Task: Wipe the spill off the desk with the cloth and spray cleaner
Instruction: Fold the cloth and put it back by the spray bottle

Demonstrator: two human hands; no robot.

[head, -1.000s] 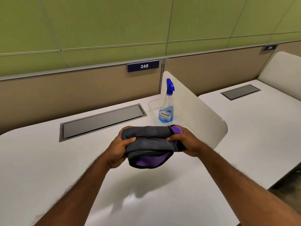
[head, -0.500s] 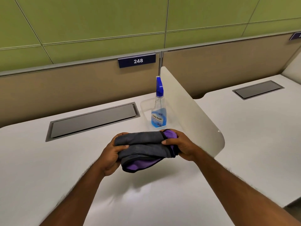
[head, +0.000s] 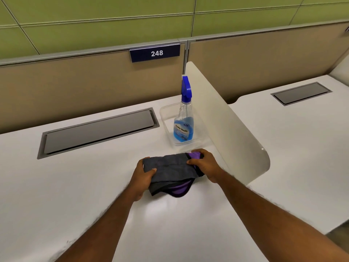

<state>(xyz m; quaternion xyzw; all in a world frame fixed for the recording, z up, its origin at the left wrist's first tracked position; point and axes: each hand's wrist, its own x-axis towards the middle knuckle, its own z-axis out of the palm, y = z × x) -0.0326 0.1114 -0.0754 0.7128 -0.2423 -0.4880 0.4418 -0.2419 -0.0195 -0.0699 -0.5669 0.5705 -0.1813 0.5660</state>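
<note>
A folded grey and purple cloth (head: 171, 172) is held just above the white desk (head: 75, 186), its lower purple fold close to the surface. My left hand (head: 142, 176) grips its left end and my right hand (head: 204, 165) grips its right end. Behind the cloth a clear spray bottle (head: 183, 121) with blue liquid and a blue trigger head stands upright in a clear plastic tray (head: 166, 118). I cannot make out a spill on the desk.
A cream divider panel (head: 232, 129) rises right beside the bottle and my right hand. A grey cable hatch (head: 98, 131) is set into the desk at the back left. A tan partition with the sign 248 (head: 155, 53) closes the back. A second desk (head: 302, 148) lies to the right.
Both hands and the cloth have sunk closer to the desk surface. My head has tilted, so the bottle and partition sit differently in view. The grip on the cloth is unchanged.
</note>
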